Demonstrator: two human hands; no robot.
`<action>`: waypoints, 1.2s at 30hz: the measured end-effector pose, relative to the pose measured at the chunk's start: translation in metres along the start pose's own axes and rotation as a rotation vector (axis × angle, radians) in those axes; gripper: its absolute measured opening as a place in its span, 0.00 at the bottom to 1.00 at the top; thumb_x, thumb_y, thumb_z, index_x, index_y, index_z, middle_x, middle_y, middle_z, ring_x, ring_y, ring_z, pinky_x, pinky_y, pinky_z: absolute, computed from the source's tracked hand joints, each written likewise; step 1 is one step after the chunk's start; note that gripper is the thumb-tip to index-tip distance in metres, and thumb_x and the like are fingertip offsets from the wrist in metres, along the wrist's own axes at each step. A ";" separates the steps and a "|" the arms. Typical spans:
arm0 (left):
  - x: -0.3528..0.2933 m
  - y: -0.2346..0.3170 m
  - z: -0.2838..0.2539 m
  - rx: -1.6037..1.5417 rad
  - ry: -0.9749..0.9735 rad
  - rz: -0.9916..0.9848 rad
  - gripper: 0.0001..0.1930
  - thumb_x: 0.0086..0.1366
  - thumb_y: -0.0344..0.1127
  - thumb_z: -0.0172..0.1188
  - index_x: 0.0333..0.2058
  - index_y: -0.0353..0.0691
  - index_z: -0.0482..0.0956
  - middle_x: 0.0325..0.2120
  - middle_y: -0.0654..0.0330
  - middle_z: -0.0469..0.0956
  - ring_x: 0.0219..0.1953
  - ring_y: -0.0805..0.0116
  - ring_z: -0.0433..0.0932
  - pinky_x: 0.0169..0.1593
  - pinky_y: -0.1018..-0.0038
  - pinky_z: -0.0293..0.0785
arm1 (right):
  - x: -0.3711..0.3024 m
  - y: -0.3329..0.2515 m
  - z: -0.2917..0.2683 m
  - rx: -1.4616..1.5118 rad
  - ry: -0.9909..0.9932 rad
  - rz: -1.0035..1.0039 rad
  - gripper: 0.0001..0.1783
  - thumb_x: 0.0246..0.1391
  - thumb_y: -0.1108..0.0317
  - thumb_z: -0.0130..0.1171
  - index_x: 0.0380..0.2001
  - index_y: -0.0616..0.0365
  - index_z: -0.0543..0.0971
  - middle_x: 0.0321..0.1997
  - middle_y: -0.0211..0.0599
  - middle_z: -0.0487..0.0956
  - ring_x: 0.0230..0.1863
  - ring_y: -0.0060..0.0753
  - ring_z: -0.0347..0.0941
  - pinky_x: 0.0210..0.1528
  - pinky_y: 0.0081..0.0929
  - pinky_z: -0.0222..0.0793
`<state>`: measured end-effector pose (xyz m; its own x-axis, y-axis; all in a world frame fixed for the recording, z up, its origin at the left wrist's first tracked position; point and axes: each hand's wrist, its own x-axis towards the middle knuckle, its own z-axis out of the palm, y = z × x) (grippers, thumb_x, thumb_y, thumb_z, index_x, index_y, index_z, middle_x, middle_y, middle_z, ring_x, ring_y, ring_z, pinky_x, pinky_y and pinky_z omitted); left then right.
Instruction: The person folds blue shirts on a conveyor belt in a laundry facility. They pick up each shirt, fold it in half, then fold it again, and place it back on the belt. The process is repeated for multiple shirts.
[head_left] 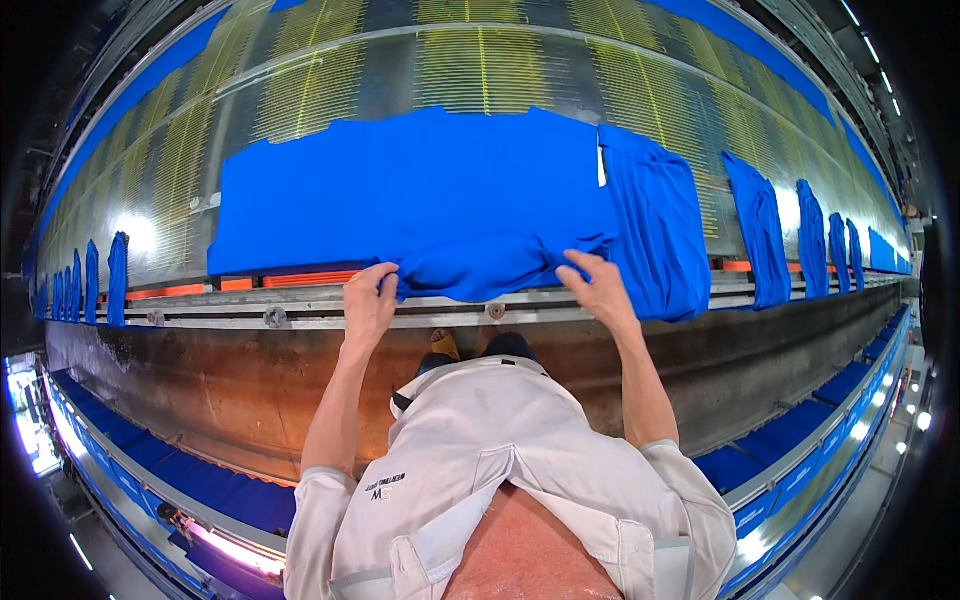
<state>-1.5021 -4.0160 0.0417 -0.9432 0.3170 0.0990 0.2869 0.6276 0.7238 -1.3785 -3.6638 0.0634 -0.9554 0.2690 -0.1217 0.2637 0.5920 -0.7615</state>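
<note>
Head camera view: a broad, smooth sheet of bright blue fabric point(410, 190) lies along the near side of a long grey bench with yellow striped bands point(385, 72), its front edge puffed and rumpled between a person's two bare hands. At the left end of that rumple, the left hand point(372, 297) appears to pinch the cloth between thumb and fingers; the right hand point(597, 287) seems to do likewise at the other end. Uneven tension from those two grips could skew the flat cloth or crease it, while the overhanging edge might catch on the grey metal rail point(420, 314) just below. Beside the right hand, a loosely gathered length of blue fabric point(655, 235) drapes over the bench edge, and a careless sweep could drag it askew. Farther out, narrow blue cloth bundles hang at right point(757, 232) and left point(118, 280), near an orange-red strip point(180, 292).
</note>
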 end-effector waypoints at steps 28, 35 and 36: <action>0.017 -0.021 0.020 0.259 -0.207 -0.243 0.16 0.62 0.43 0.58 0.40 0.35 0.79 0.36 0.48 0.78 0.38 0.56 0.77 0.51 0.48 0.62 | 0.022 0.064 -0.044 -0.366 -0.380 0.321 0.29 0.55 0.43 0.51 0.42 0.61 0.80 0.46 0.54 0.78 0.52 0.56 0.72 0.54 0.46 0.66; 0.028 -0.039 0.012 -0.514 0.401 -0.760 0.09 0.61 0.26 0.59 0.38 0.33 0.69 0.29 0.57 0.74 0.29 0.64 0.80 0.28 0.76 0.75 | 0.019 0.081 -0.054 -0.229 0.052 0.376 0.15 0.53 0.59 0.59 0.34 0.62 0.82 0.32 0.51 0.81 0.37 0.50 0.79 0.43 0.41 0.72; 0.031 -0.038 0.008 -0.644 0.394 -0.821 0.08 0.62 0.25 0.58 0.38 0.35 0.68 0.29 0.57 0.73 0.29 0.62 0.81 0.28 0.77 0.75 | 0.020 0.079 -0.050 -0.129 0.141 0.390 0.14 0.53 0.61 0.59 0.34 0.62 0.82 0.32 0.51 0.81 0.36 0.48 0.79 0.42 0.39 0.72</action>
<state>-1.5409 -4.0246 0.0116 -0.8269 -0.3442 -0.4446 -0.4803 0.0212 0.8768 -1.3698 -3.5739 0.0329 -0.7555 0.5877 -0.2895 0.6247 0.5131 -0.5886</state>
